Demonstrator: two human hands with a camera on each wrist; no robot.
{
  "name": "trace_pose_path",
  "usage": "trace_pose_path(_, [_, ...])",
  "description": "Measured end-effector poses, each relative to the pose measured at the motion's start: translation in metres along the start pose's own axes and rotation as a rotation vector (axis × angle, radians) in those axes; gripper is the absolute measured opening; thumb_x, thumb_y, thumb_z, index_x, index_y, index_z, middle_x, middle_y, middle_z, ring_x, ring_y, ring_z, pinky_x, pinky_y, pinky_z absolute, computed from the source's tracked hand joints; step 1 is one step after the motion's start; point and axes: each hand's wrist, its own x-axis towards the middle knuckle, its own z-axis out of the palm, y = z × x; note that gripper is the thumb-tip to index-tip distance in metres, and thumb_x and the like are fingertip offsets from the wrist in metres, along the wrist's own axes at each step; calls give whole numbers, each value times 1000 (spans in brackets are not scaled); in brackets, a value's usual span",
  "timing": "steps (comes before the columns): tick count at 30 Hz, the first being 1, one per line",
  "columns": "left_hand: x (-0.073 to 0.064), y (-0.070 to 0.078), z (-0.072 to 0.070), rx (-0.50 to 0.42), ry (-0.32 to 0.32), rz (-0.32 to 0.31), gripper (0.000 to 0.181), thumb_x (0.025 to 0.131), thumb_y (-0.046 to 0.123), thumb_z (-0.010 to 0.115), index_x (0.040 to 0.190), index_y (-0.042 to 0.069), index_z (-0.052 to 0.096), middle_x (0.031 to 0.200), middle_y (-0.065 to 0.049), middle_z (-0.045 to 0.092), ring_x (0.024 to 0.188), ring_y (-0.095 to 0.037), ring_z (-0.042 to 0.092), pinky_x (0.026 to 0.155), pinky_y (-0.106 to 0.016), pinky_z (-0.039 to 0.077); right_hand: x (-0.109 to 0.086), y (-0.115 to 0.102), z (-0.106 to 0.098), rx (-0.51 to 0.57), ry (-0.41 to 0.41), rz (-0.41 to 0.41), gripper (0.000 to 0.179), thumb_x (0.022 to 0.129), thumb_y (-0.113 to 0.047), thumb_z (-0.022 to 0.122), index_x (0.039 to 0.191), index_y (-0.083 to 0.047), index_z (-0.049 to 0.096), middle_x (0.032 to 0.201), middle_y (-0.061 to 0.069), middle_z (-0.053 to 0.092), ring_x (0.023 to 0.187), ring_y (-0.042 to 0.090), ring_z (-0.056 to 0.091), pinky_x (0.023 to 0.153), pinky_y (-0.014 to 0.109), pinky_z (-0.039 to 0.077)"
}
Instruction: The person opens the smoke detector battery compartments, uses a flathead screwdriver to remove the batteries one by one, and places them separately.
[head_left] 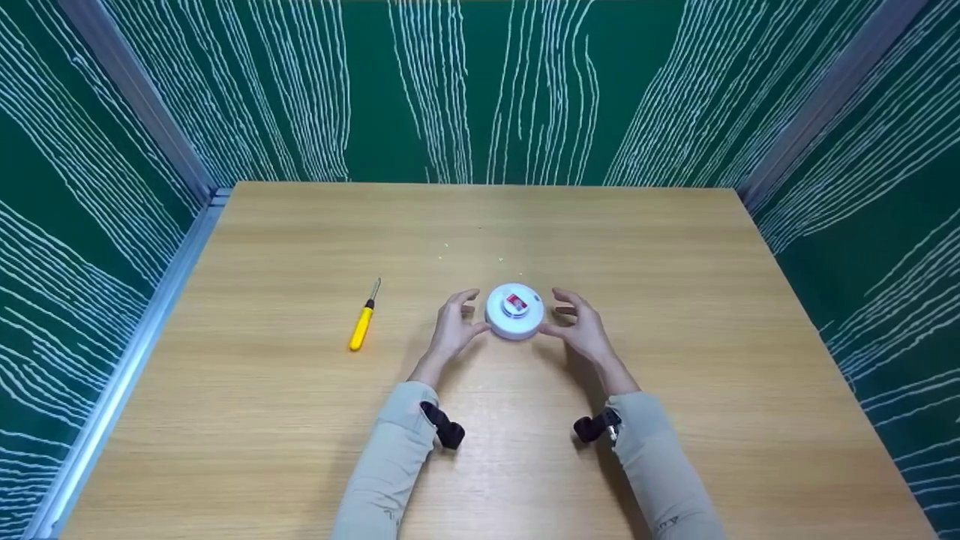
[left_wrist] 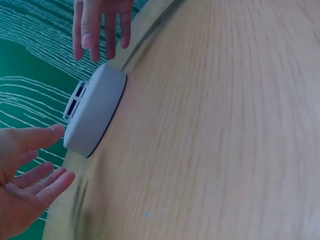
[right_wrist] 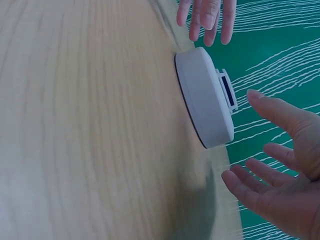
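Observation:
A round white smoke detector (head_left: pixel 514 311) lies flat on the wooden table, its raised vented centre upward with a red and white label on top. Beside its left edge is my left hand (head_left: pixel 455 324), thumb and fingers spread apart and holding nothing. My right hand (head_left: pixel 582 327) mirrors it at the right edge, also with nothing in its grasp. In the left wrist view, a gap shows between the left fingers and the detector's side (left_wrist: pixel 97 110). The right wrist view has the right palm (right_wrist: pixel 295 175) facing the detector, fingers loosely bent and clear of it.
A yellow-handled screwdriver (head_left: pixel 362 325) lies on the table (head_left: pixel 285 420) to the left, its tip pointing away from me. Tiny pale crumbs are scattered beyond the detector. Green panels (head_left: pixel 495 90) with white wavy lines stand behind the table and along both sides.

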Motion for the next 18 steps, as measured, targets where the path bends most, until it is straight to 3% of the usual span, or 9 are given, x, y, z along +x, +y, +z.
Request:
trace_pose_path(6, [6,-2,3,5,-43,-26,71,62,-6,75,126,-5,43,123,-19,46,103,-32,50,83,-33,47,7,5,1,6,-41,1,72,67,-1,75,128,6,38,128,25,40,112,39,43,93,43,38])
trace_pose_path(18, [12,-8,10,35,-115,40,80,59,1,80,127,-7,38,120,-23,44,104,-31,49,90,-31,41,16,11,7,-11,-145,-41,77,63,-2,77,128,8,37,128,26,40,112,40,43,94,44,36])
